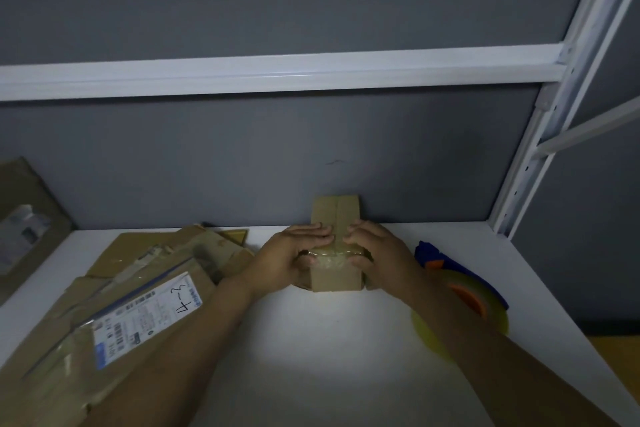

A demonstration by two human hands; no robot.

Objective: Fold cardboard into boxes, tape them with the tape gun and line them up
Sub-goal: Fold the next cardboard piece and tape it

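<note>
Small cardboard box [335, 274]: brown, seam down its top, glossy clear tape over the near edge. It stood mid-table by the grey wall [242, 166]. Left hand [291, 253] pressed flat on top. Right hand [375, 250] curled over the edge (thumb in front). White table [329, 364], dimly lit.

- A white surface [346, 340], brightest in its middle and dimmer toward the edges.
- A dark grey wall panel [242, 166] stands along the surface's far edge.
- A white horizontal rail [277, 74] crosses the wall.
- A white slotted upright post [540, 149] stands on the right and meets the rail's right end.
- A white slanted bar [588, 130] branches off the post.
- A strip of yellowish floor [616, 354] shows beyond the surface's right edge.
</note>
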